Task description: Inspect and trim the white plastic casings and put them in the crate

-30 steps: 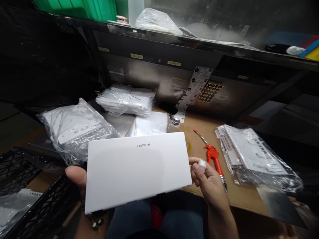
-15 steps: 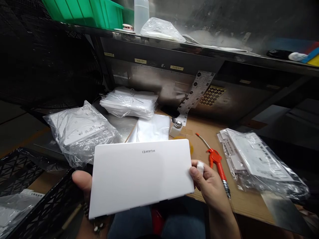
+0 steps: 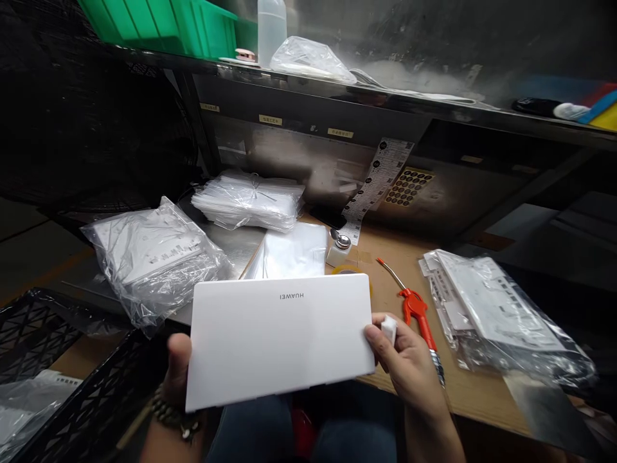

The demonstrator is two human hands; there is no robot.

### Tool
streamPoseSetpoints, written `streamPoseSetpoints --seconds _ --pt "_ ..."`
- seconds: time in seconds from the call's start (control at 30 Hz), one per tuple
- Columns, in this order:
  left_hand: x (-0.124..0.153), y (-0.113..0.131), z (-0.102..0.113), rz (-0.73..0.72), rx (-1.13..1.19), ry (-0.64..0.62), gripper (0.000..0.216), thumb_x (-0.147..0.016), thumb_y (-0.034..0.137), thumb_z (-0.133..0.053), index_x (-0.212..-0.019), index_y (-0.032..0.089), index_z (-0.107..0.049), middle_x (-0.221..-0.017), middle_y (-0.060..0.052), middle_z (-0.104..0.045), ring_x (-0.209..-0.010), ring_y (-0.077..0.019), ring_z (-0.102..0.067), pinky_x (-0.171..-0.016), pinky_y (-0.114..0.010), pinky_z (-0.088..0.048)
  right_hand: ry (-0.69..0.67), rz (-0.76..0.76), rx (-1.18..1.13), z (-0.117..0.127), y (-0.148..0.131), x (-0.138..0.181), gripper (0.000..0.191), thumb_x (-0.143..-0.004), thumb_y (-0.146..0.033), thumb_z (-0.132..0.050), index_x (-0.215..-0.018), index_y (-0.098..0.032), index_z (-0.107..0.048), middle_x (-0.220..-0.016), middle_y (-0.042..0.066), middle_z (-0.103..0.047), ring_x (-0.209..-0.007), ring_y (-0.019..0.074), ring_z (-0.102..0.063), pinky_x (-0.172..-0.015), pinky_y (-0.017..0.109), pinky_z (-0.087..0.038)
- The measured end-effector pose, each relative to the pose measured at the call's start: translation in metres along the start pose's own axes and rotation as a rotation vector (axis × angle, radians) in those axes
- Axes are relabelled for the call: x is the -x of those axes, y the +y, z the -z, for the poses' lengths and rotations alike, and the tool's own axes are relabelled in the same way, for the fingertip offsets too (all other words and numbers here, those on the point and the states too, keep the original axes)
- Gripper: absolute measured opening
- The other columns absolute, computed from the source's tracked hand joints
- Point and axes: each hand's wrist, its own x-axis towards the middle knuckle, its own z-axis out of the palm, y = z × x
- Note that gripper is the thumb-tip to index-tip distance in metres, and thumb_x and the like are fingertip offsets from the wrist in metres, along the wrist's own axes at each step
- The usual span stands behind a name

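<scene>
A flat white rectangular casing panel (image 3: 282,344) marked HUAWEI, its lettering upside down to me, is held up over my lap. My left hand (image 3: 178,366) grips its left edge; the thumb shows and the other fingers are hidden behind the panel. At the right edge my right hand (image 3: 402,357) pinches the panel between thumb and fingers. A small folded white cloth or wipe (image 3: 388,328) is tucked in the fingers of that same hand. Just beyond the right hand, a red air blow gun (image 3: 415,305) lies on the cardboard-covered bench (image 3: 475,399).
Bagged white panels lie at left (image 3: 149,251) and right (image 3: 496,308). Plastic bags (image 3: 248,199), a pump-top bottle (image 3: 340,247) and yellow tape (image 3: 349,270) sit behind the panel. A black crate (image 3: 91,399) stands lower left. A shelf (image 3: 308,90) with a green bin (image 3: 164,26) spans above.
The panel's left side has shifted right and swung slightly, with my left hand moving along with it. My right hand keeps its hold almost in place.
</scene>
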Motion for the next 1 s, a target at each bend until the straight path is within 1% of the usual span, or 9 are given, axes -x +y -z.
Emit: streamPoseSetpoints --seconds 0.07,0.13,0.2,0.3,0.43,0.57,0.77,0.87,1.0 --pt "-0.001 0.009 0.002 -0.023 -0.253 0.209 0.06 -0.068 0.064 -0.084 -0.116 0.03 -0.077 -0.108 -0.005 -0.081 -0.09 -0.0293 -0.077 -0.074 -0.033 -0.065 0.038 0.048 0.07 0.002 0.003 0.0 0.03 -0.093 -0.05 -0.068 -0.089 -0.02 -0.069 -0.064 -0.003 -0.053 -0.055 0.0098 -0.044 -0.05 0.022 -0.036" --pt "-0.004 0.017 -0.003 -0.089 -0.476 0.272 0.058 -0.068 0.051 -0.09 -0.117 0.022 -0.077 -0.116 -0.01 -0.078 -0.105 -0.0324 -0.073 -0.086 -0.032 -0.062 0.066 0.11 0.148 0.004 0.008 0.001 0.027 -0.094 -0.047 -0.067 -0.091 -0.021 -0.07 -0.066 -0.002 -0.057 -0.058 0.0112 -0.049 -0.055 0.024 -0.039" --pt "-0.008 0.022 -0.011 -0.204 -0.607 0.235 0.044 -0.071 0.044 -0.09 -0.105 0.017 -0.08 -0.107 -0.01 -0.079 -0.099 -0.0279 -0.073 -0.082 -0.024 -0.06 0.071 0.164 0.2 0.006 0.015 0.001 0.024 -0.095 -0.045 -0.066 -0.094 -0.021 -0.071 -0.07 -0.001 -0.06 -0.061 0.0122 -0.051 -0.058 0.025 -0.04" --pt "-0.011 0.019 -0.023 -0.383 -0.698 0.182 0.021 -0.075 0.034 -0.088 -0.09 0.02 -0.083 -0.091 -0.005 -0.081 -0.086 -0.0217 -0.074 -0.077 -0.018 -0.058 0.053 0.198 0.214 0.012 0.024 0.0 0.024 -0.096 -0.045 -0.065 -0.095 -0.022 -0.073 -0.071 0.0 -0.062 -0.062 0.013 -0.051 -0.059 0.026 -0.04" --pt "-0.008 0.011 -0.043 -0.57 -0.767 0.106 0.016 -0.075 0.036 -0.086 -0.077 0.021 -0.083 -0.082 -0.007 -0.08 -0.082 -0.0264 -0.075 -0.083 -0.027 -0.061 0.047 0.173 0.195 0.021 0.028 0.001 0.027 -0.095 -0.046 -0.065 -0.105 -0.023 -0.075 -0.084 0.003 -0.068 -0.067 0.0149 -0.054 -0.061 0.027 -0.044" --pt "-0.007 0.01 -0.058 -0.667 -0.837 -0.028 0.01 -0.082 0.036 -0.082 -0.084 0.026 -0.084 -0.082 -0.004 -0.081 -0.083 -0.0273 -0.076 -0.085 -0.033 -0.061 0.08 0.162 0.166 0.027 0.023 0.004 0.031 -0.096 -0.041 -0.066 -0.124 -0.029 -0.071 -0.094 0.003 -0.071 -0.072 0.0151 -0.058 -0.067 0.028 -0.05" --pt "-0.009 0.01 -0.057 -0.631 -0.877 -0.156 0.009 -0.087 0.024 -0.078 -0.094 0.025 -0.083 -0.092 -0.007 -0.081 -0.09 -0.0286 -0.076 -0.09 -0.038 -0.058 0.112 0.285 0.114 0.026 0.017 0.003 0.026 -0.097 -0.036 -0.066 -0.122 -0.032 -0.072 -0.118 0.006 -0.074 -0.072 0.0141 -0.06 -0.063 0.028 -0.053" --pt "-0.008 0.01 -0.057 -0.61 -0.862 -0.194 0.012 -0.086 0.023 -0.079 -0.097 0.025 -0.083 -0.092 -0.009 -0.081 -0.09 -0.0286 -0.076 -0.088 -0.038 -0.057 0.094 0.327 0.132 0.025 0.02 0.0 0.024 -0.097 -0.032 -0.066 -0.12 -0.031 -0.073 -0.115 0.007 -0.076 -0.073 0.0156 -0.064 -0.063 0.029 -0.055" --pt "-0.008 0.009 -0.055 -0.594 -0.858 -0.196 0.012 -0.088 0.032 -0.078 -0.097 0.025 -0.083 -0.096 -0.009 -0.081 -0.105 -0.0304 -0.073 -0.114 -0.047 -0.042 0.114 0.432 0.08 0.021 0.029 -0.003 0.014 -0.094 -0.024 -0.067 -0.105 -0.03 -0.074 -0.105 0.007 -0.078 -0.093 0.0248 -0.073 -0.078 0.038 -0.06"
